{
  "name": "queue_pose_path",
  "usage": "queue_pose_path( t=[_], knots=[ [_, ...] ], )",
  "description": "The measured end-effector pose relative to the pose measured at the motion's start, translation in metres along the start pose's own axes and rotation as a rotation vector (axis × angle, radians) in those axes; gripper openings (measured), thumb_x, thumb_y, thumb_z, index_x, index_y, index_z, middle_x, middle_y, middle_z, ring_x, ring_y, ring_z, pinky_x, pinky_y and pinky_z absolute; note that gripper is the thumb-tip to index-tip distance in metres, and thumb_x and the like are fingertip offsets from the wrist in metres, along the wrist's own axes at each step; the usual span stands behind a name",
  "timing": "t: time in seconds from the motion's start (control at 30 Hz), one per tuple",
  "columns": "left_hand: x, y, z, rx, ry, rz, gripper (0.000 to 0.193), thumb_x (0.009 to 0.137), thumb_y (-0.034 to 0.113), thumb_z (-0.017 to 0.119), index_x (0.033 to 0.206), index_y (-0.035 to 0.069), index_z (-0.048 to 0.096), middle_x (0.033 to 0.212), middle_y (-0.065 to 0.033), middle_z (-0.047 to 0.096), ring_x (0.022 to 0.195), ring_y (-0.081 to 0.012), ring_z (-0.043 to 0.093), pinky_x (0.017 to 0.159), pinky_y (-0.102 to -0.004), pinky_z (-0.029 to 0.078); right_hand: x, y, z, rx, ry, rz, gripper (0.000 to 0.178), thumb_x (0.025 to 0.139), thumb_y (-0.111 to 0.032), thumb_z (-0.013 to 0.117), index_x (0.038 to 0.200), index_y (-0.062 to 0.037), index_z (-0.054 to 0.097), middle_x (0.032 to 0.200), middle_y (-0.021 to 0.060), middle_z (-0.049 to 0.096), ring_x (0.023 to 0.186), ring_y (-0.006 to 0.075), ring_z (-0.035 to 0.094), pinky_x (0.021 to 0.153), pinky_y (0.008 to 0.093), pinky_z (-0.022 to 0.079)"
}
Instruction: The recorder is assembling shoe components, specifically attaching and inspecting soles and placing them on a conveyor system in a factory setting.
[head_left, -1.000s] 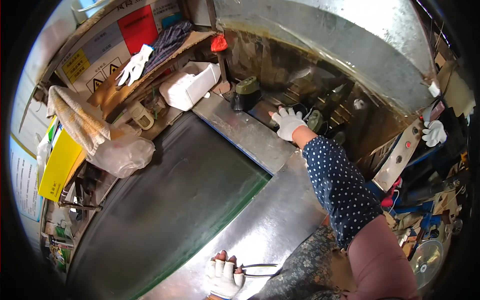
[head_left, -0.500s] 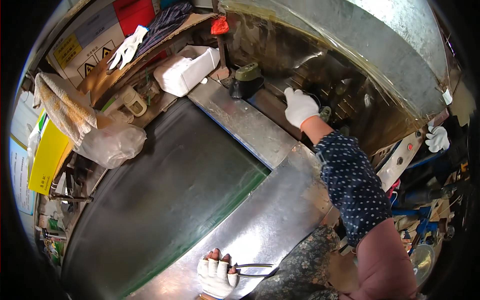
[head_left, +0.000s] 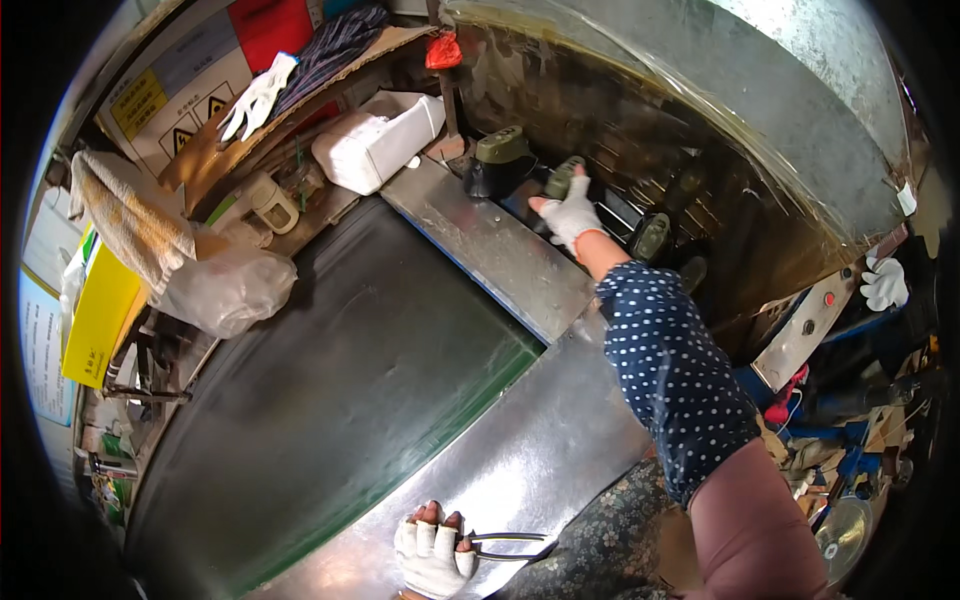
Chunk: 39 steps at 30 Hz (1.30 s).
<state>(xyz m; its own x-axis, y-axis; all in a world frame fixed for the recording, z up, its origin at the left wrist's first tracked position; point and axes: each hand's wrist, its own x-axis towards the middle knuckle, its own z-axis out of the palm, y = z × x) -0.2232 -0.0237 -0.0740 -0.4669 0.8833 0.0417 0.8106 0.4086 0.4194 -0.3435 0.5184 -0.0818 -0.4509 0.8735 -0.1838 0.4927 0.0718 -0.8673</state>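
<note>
On smooth metal point(head_left: 570, 410), left grip point(head_left: 433, 555) holds a slender tool point(head_left: 512, 536); right grip point(head_left: 572, 213), seemingly a green oval point(head_left: 562, 178).

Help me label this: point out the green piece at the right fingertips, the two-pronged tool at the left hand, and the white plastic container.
Green piece point(head_left: 562, 179), head view: its upper face.
Two-pronged tool point(head_left: 510, 536), head view: its upper prong.
White plastic container point(head_left: 394, 158), head view: its side wall.

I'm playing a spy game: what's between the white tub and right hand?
The head view shows a brown block, then what looks like a green-topped shoe, between white tub and right hand.
</note>
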Motion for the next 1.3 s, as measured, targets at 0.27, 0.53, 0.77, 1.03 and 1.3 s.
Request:
queue_pose_path(
  t=[0.27,0.53,0.77,1.03,1.3],
  knots=[
    [0.004,0.000,-0.005,0.010,-0.025,0.011,0.036,0.082,0.023,0.067,0.107,-0.002,0.061,0.125,-0.0359,0.055,0.114,-0.0511,0.053,0.100,-0.0612,0.043,-0.054,-0.010,-0.053,-1.023,-0.031,-0.611,0.058,0.084,-0.039,0.075,0.133,-0.0126,0.059,0.141,0.0189,0.053,0.132,0.0378,0.047,0.106,0.0478,0.042],
    [0.016,0.000,-0.002,-0.002,-0.034,0.052,0.029,0.086,0.024,0.064,0.102,-0.001,0.061,0.125,-0.0349,0.056,0.114,-0.0505,0.053,0.101,-0.0607,0.042,-0.067,0.046,-0.116,-0.804,0.007,-0.011,0.063,0.086,-0.020,0.061,0.147,-0.0157,0.043,0.160,0.0398,0.003,0.116,0.0479,0.062,0.104,0.0479,0.048],
    [0.014,-0.001,0.008,-0.025,-0.012,0.034,0.063,0.093,0.028,0.059,0.146,-0.002,0.045,0.131,-0.0315,0.057,0.124,-0.0484,0.052,0.107,-0.0560,0.039,-0.008,0.024,-0.122,-0.784,0.183,0.017,0.054,0.090,-0.020,0.061,0.141,-0.0122,0.046,0.162,0.0358,0.004,0.117,0.0471,0.062,0.102,0.0474,0.049],
    [-0.008,-0.011,0.006,-0.075,0.220,0.035,0.036,0.086,0.024,0.065,0.115,0.003,0.064,0.118,-0.0246,0.058,0.108,-0.0411,0.058,0.093,-0.0499,0.049,-0.251,0.094,-0.139,-0.547,-0.284,-0.775,0.026,0.098,-0.016,0.057,0.115,0.0032,0.063,0.106,0.0236,0.065,0.094,0.0358,0.067,0.080,0.0411,0.054],
    [-0.016,0.000,0.007,0.073,0.393,0.043,0.029,0.087,0.028,0.066,0.108,0.008,0.063,0.119,-0.0153,0.059,0.109,-0.0330,0.054,0.095,-0.0446,0.047,-0.570,0.075,-0.126,-0.949,-0.246,-0.925,0.028,0.079,-0.013,0.070,0.106,-0.0044,0.069,0.136,0.0227,0.056,0.133,0.0463,0.047,0.115,0.0567,0.032]
  ],
)
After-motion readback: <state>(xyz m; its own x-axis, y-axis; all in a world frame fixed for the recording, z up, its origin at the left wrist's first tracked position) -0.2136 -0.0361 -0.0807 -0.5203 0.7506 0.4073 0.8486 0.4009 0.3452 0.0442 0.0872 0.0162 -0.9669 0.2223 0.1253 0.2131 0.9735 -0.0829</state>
